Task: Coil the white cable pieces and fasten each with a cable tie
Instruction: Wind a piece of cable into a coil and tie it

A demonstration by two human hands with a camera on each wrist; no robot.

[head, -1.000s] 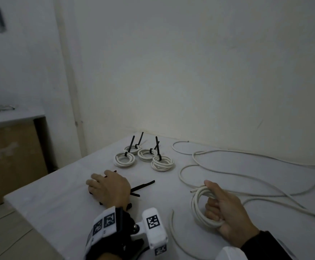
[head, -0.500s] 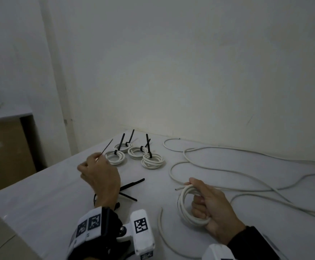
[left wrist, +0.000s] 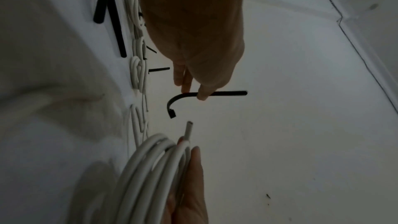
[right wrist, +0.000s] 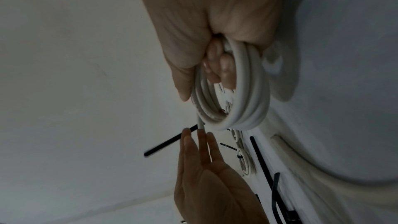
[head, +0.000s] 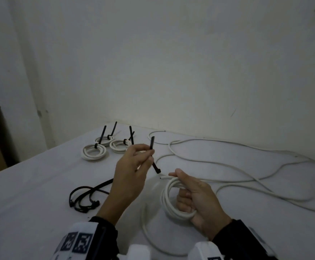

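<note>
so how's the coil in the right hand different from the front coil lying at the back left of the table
The held coil has no tie on it; the front tied coil is cinched by a black tie whose tail sticks up. The held coil stands on edge in the right hand; the tied coil lies flat on the table. The held coil looks larger, though it is nearer the camera. Both are loops of white cable.

Hides one tied coil (head: 125, 147) behind the left hand (head: 129, 177), covers the far side of the held coil (head: 171, 199) with the right hand (head: 196, 201), and cuts the loose cable (head: 265, 177) off at the head view's right edge.
</note>
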